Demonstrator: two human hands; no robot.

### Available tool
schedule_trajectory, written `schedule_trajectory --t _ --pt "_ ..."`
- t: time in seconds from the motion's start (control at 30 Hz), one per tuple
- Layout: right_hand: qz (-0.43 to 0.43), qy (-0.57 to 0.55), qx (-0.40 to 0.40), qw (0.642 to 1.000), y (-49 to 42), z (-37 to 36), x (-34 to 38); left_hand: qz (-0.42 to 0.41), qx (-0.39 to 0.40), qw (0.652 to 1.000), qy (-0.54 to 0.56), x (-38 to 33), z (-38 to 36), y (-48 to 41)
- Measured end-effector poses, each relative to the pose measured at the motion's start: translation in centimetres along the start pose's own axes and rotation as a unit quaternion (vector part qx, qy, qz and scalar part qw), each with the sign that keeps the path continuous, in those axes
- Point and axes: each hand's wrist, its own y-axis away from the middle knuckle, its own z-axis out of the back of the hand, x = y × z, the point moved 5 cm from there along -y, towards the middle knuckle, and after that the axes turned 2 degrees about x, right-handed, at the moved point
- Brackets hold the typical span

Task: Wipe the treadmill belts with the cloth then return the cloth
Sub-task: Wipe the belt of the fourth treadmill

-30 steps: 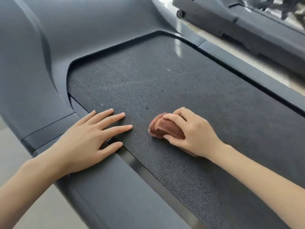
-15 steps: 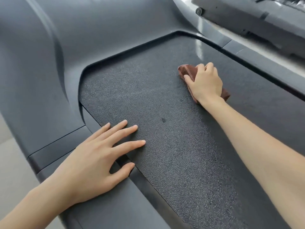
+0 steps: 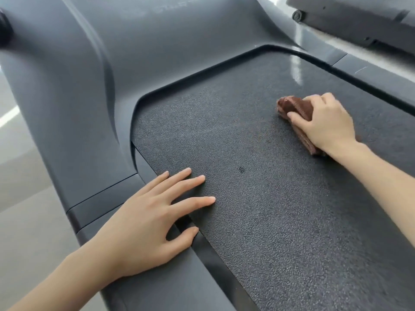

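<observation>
The black textured treadmill belt point(image 3: 258, 209) fills the middle and right of the head view. A folded brown cloth point(image 3: 294, 106) lies pressed on the belt at the right, near its far end. My right hand point(image 3: 323, 122) covers most of the cloth and grips it, with only its left end and a strip under the palm showing. My left hand point(image 3: 148, 221) rests flat with fingers spread, palm on the grey left side rail point(image 3: 101, 203) and fingertips on the belt.
The grey motor cover point(image 3: 157, 52) rises beyond the belt's curved far edge. The right side rail point(image 3: 381, 75) runs along the belt's far side. A second treadmill point(image 3: 359, 21) stands at the top right. Pale floor point(image 3: 27, 221) shows at the left.
My right hand swept the cloth from near my left hand out to the belt's far right, then drew it back slightly. My left hand stayed flat in place.
</observation>
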Motion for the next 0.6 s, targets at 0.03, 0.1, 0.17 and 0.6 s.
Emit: schedule_trajectory --t 0.03,0.1,0.17,0.6 --pt "-0.022 0.011 0.003 1.0 -1.4 -0.6 0.3 0.002 0.003 1.0 0.002 0.0 0.0 0.0" --pt "-0.031 0.028 0.003 0.999 -3.6 -1.8 2.3 0.005 0.005 1.0 0.004 -0.1 0.1 0.0" --pt "-0.013 0.037 0.005 0.999 -4.7 -2.8 5.5 0.007 0.004 1.0 0.006 -0.1 0.2 -0.1" --pt "0.3 -0.056 0.039 0.951 9.4 0.5 14.2 -0.016 -0.035 0.999 -0.005 -0.5 0.7 1.0"
